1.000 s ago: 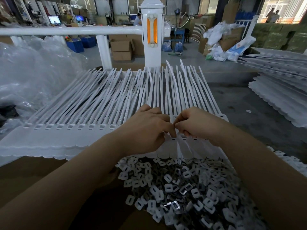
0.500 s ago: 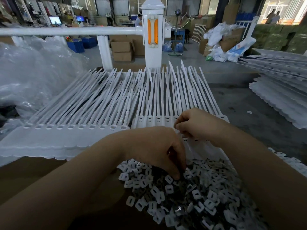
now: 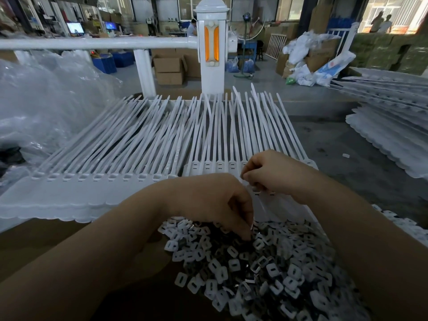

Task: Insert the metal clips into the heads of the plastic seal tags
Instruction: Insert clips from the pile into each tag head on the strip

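Your left hand reaches down into the heap of metal clips, fingers curled with the tips buried among the pieces; whether the grip has closed on a clip cannot be told, since the fingertips are hidden. The heap lies nearest to you, in front of the seal tags, on the brown bench — far too many clips to count, a mixed pile of white-looking and dark shiny pieces.

Your right hand sits just beyond the heap, fingers curled in a narrow grip over the heads of the seal tags, resting on the right-hand strip. What it pinches, if anything, is too small to make out.

The seal tags lie in two joined strips directly behind the heap, tails fanned away from you. On the left strip, ten heads with open rectangular sockets can be counted. On the right strip, five heads show to the left of your right hand; the rest are covered by it.

Beyond the tags stands one white post with two orange reflectors and a white rail running left from it. Left of the tags: crumpled clear plastic bags. Right of the tags — one further stack of white tag sheets.
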The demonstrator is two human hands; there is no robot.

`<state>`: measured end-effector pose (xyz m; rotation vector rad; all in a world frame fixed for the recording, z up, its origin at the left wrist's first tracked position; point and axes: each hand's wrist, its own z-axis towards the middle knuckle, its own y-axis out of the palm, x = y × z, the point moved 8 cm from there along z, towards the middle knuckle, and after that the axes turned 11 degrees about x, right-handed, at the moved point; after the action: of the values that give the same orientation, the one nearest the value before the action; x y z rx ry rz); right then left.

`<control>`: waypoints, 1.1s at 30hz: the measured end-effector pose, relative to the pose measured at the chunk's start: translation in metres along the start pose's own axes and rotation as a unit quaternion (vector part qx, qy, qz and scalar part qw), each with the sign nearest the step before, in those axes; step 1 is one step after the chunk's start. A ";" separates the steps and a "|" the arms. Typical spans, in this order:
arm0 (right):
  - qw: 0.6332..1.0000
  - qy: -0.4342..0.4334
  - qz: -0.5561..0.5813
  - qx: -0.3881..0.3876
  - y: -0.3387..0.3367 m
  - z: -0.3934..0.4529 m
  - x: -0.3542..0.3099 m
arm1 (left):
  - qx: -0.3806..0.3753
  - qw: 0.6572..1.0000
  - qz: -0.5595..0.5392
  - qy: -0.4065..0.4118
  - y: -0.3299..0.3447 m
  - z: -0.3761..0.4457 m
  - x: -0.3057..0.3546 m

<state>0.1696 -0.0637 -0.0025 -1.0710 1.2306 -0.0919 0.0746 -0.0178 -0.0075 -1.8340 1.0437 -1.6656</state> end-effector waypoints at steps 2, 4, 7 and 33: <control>1.000 -0.004 0.004 0.004 -0.001 0.001 0.000 | 0.071 0.996 -0.057 -0.001 -0.014 0.000 -0.004; 1.000 -0.010 0.021 0.012 -0.003 0.002 0.000 | 0.123 0.984 -0.127 -0.025 -0.026 -0.001 -0.013; 0.998 -0.034 0.046 0.028 -0.007 0.004 -0.003 | 0.167 0.957 -0.227 -0.069 -0.035 0.000 -0.029; 0.986 -0.081 0.060 -0.135 0.005 -0.012 -0.014 | 0.128 0.942 -0.280 -0.131 -0.036 -0.006 -0.047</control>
<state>0.1522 -0.0601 0.0041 -1.2100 1.1785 0.2578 0.0778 0.0422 -0.0088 -2.2136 0.1805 -1.6793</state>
